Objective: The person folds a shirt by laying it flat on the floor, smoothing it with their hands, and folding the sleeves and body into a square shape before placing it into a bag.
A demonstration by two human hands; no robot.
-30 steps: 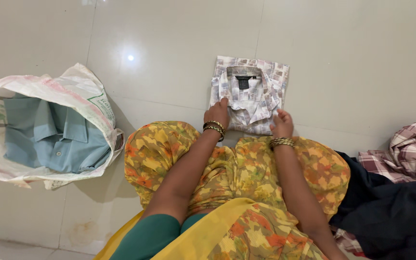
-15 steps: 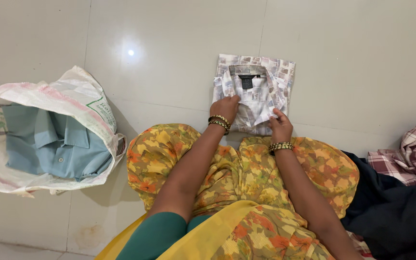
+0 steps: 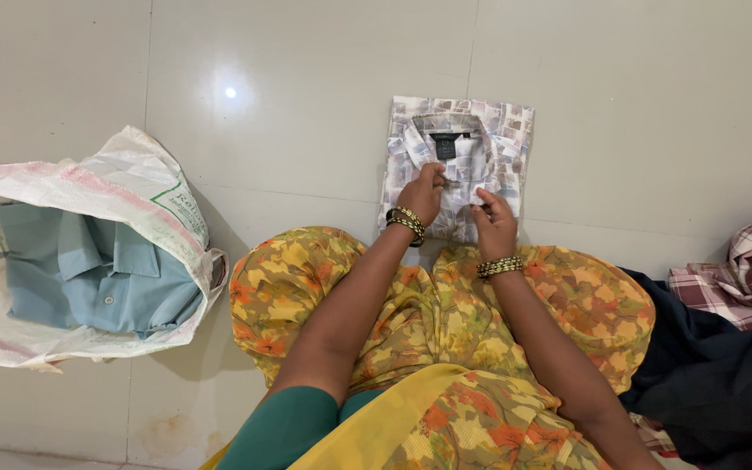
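Two hands tidy a folded shirt [image 3: 459,165] lying on the tiled floor [image 3: 306,104].
Left hand [image 3: 421,193] and right hand [image 3: 491,222] pinch the front placket below the collar; even, light tugs should keep the fold square.

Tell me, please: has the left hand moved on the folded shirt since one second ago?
Yes. The left hand moved up the folded shirt, from its lower edge toward the collar.

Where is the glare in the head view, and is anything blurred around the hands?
Head view: one small bright glare spot on the glossy floor tile, left of the folded patterned shirt; left hand and right hand look sharp; soft shadow beside the white sack.
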